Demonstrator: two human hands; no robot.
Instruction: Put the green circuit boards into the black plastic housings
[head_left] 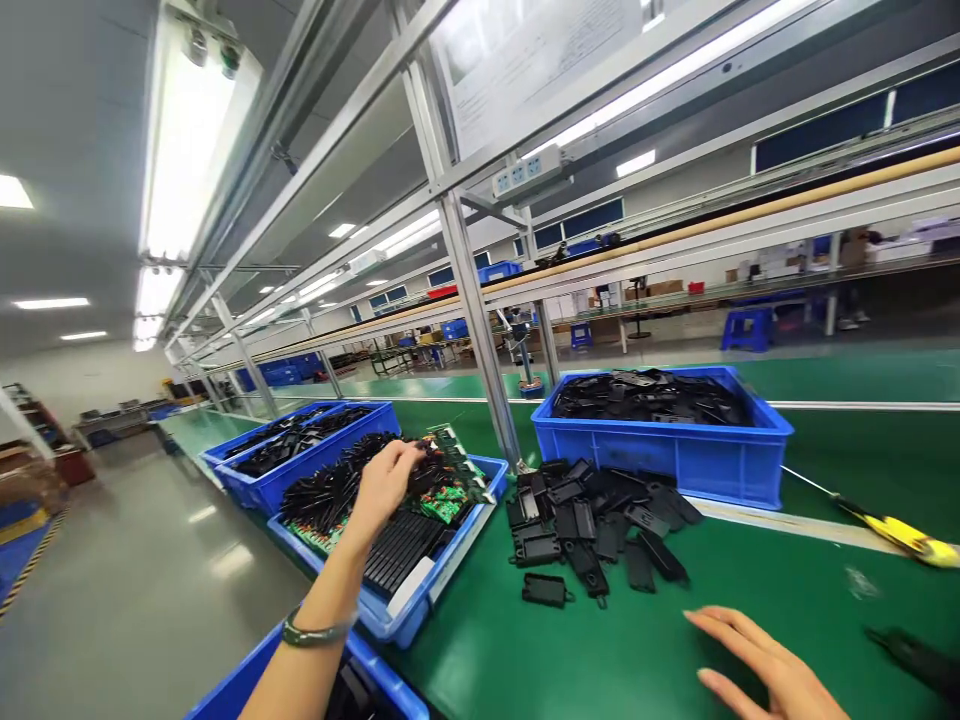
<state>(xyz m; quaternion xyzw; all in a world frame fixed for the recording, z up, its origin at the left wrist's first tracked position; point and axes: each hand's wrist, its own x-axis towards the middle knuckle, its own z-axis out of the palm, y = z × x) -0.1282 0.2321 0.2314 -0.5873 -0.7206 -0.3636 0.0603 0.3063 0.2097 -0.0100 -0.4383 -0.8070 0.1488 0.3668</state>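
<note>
My left hand [384, 485], a bracelet on its wrist, reaches over a blue tray [409, 625]. Its fingers are pinched together among green circuit boards [447, 503]; what they grip, if anything, I cannot make out. Bundles of black leads [326, 497] and a row of black bars [401, 550] lie in the same tray. Over the green tabletop [615, 660], my right hand [772, 665] hangs open and holds nothing, its fingers apart. Nearest to it is a loose heap of black plastic cases [581, 520], some showing their hollow side.
Behind the heap stands a blue bin [660, 450] full of black parts. A yellow-handled screwdriver [904, 535] lies at the right, near a dark blurred object [919, 660]. More blue bins [315, 460] line the left edge. A metal post [476, 320] rises mid-bench.
</note>
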